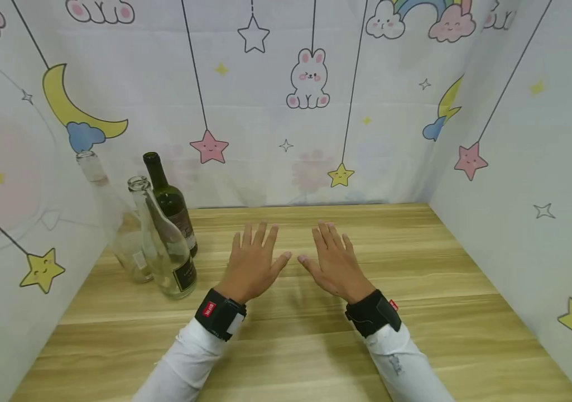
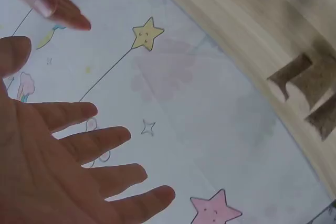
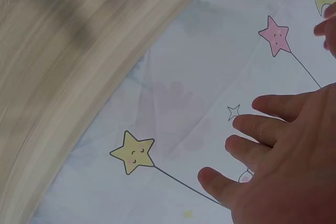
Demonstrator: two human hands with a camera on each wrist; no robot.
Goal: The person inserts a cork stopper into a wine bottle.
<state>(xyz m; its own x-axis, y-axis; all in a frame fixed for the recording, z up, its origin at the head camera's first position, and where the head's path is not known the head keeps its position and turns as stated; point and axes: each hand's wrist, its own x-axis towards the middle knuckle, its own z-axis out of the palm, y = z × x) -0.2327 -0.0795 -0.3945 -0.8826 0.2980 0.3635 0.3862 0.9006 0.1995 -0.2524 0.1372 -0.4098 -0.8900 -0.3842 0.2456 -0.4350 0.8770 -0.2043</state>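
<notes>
My left hand [image 1: 251,269] is held palm down over the middle of the wooden table [image 1: 286,357], fingers straight and slightly spread, with nothing in it. Beside it, a small gap away, my right hand [image 1: 337,268] is in the same pose, also holding nothing. The two thumbs point toward each other. To the left of the left hand stand three bottles: a clear bottle with a dark label [image 1: 167,245], a dark green wine bottle [image 1: 172,204] behind it, and another clear bottle [image 1: 122,229] farthest left. All three are upright.
A white cloth backdrop [image 1: 265,184] printed with stars, clouds and rabbits rises behind the table and along both sides. Black bands [image 1: 221,314] wrap both wrists over white sleeves. Dark brown sharp-edged patches [image 2: 315,85] show against the tabletop in the left wrist view.
</notes>
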